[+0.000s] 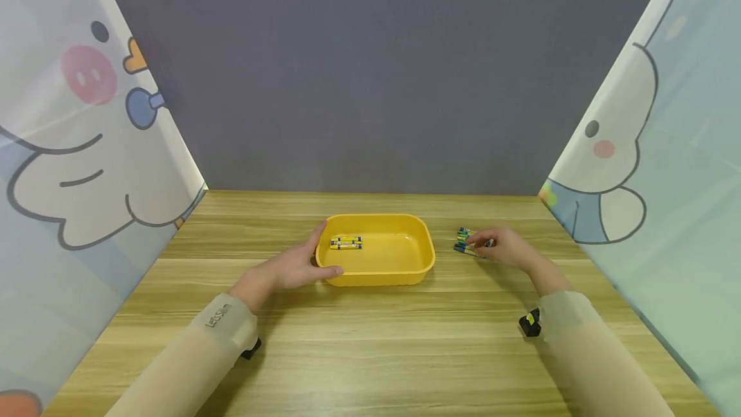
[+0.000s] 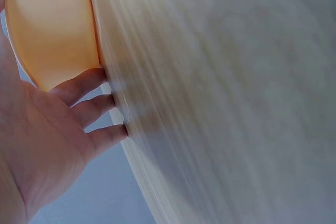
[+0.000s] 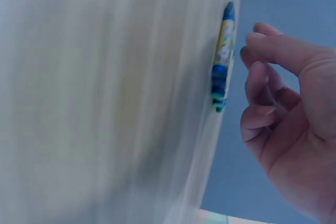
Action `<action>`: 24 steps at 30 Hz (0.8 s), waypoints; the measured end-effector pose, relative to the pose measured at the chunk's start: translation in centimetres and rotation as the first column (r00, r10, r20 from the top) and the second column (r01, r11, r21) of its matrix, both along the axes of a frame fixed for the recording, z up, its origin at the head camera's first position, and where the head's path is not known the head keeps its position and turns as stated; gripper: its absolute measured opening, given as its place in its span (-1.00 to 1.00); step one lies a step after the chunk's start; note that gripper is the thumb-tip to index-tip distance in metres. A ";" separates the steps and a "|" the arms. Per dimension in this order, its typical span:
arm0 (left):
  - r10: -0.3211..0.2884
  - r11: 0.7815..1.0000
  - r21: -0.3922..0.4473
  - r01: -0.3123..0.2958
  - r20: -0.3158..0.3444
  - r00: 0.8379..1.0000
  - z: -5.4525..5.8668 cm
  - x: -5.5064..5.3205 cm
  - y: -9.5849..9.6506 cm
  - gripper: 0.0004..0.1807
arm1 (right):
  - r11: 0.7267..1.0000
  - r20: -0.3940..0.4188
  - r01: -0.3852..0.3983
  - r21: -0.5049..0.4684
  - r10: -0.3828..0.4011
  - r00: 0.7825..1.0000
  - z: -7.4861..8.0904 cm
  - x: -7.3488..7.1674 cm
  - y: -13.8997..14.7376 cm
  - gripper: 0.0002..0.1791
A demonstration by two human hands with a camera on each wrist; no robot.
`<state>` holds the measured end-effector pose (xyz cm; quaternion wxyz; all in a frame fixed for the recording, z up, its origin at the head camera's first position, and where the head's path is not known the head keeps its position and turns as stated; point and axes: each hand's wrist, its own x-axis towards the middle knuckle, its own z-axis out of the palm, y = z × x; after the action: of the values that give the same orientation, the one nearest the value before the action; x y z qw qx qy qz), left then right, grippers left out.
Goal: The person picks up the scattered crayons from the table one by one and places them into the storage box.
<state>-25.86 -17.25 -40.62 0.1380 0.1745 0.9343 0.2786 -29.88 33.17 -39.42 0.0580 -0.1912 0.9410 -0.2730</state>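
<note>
A yellow plastic tray (image 1: 379, 280) stands on the table, and a few yellow crayons (image 1: 346, 246) with blue bands lie at its left end. My left hand (image 1: 298, 267) spreads round the tray's left side, its thumb at the front rim. In the left wrist view, three fingers of the left hand (image 2: 52, 124) reach down beside the tray wall. To the right of the tray, my right hand (image 1: 498, 245) hovers over several loose crayons (image 1: 461, 248) in green and blue. In the right wrist view nothing shows between its loosely bent fingers; a crayon (image 3: 224, 48) lies apart from them.
The wood-grain table (image 1: 370, 346) ends at a dark grey panel (image 1: 370, 82) behind. Cartoon-printed sheets (image 1: 75, 147) flank it left and right. A small black device (image 1: 529, 324) is at the right sleeve.
</note>
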 end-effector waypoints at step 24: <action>0.012 1.000 -0.005 -0.012 0.009 1.000 -0.2 -0.1 -0.1 0.39 | 0.998 0.002 -0.047 0.039 0.047 0.999 -0.7 1.2 1.3 -0.72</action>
<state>-25.95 -17.30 -40.78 0.1411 0.1673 0.9353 0.2781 -28.68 34.48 -40.13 0.0684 -0.2119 0.9414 -0.2534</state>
